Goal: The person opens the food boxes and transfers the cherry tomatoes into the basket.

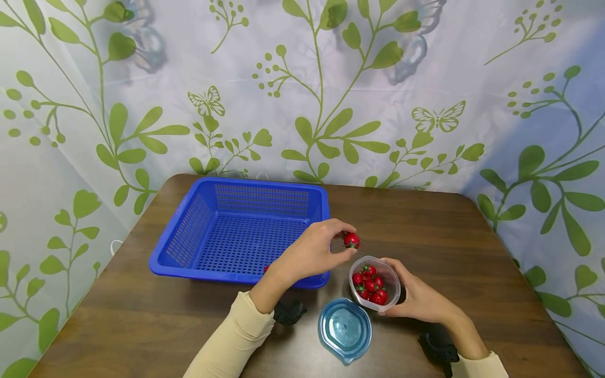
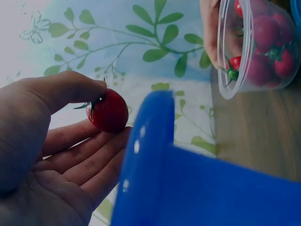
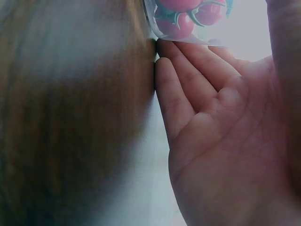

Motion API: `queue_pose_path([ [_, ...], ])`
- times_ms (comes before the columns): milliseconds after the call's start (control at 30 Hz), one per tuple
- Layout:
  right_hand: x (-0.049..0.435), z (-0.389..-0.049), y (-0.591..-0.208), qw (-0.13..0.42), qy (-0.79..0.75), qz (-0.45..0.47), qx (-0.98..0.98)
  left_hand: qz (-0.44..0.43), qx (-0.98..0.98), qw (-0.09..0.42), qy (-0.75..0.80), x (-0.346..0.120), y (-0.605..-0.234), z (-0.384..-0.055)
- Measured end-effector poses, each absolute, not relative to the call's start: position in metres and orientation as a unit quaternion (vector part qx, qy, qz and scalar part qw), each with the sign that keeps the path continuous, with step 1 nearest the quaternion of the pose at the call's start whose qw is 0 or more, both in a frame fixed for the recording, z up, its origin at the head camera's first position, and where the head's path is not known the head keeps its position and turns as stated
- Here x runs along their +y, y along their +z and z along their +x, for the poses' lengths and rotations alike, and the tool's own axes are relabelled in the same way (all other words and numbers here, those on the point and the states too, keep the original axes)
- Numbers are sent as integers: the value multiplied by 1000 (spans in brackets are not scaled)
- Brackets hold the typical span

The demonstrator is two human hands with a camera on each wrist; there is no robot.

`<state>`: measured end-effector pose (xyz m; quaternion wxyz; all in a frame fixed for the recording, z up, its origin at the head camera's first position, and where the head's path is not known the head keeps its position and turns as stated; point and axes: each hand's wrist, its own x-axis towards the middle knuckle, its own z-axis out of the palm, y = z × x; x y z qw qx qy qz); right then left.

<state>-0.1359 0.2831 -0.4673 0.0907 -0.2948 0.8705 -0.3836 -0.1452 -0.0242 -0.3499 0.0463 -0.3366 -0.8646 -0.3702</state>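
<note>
Between thumb and fingers my left hand pinches a red cherry tomato, its green stem end showing. This hand is over the right rim of a blue plastic basket, up and to the left of a clear plastic container. Several cherry tomatoes with green tops lie inside the container. My right hand grips the container from its right side, and the container tilts toward the left hand. In the right wrist view, the fingers reach under the container's edge.
A blue translucent lid lies on the brown wooden table in front of the container. Something small and red shows at the basket's near side, mostly hidden by my left wrist. A leaf-patterned curtain hangs behind the table.
</note>
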Motion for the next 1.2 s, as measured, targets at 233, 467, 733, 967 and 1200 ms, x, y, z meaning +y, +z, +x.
queue_pose_path([
  [233,283,-135,-467,94,-381,-287,874,-323,-863,29,-388,-35,-347,-149],
  [467,283,-135,-467,86,-374,-295,875,-313,-868,38,-384,-47,-345,-154],
  [733,283,-134,-466,92,-378,-290,874,-302,-874,32,-379,-59,-343,-158],
  [967,284,-135,-466,90,-376,-292,875,-298,-876,42,-377,-68,-343,-161],
  [1200,283,-133,-465,94,-378,-286,875,-291,-878,43,-376,-75,-343,-164],
])
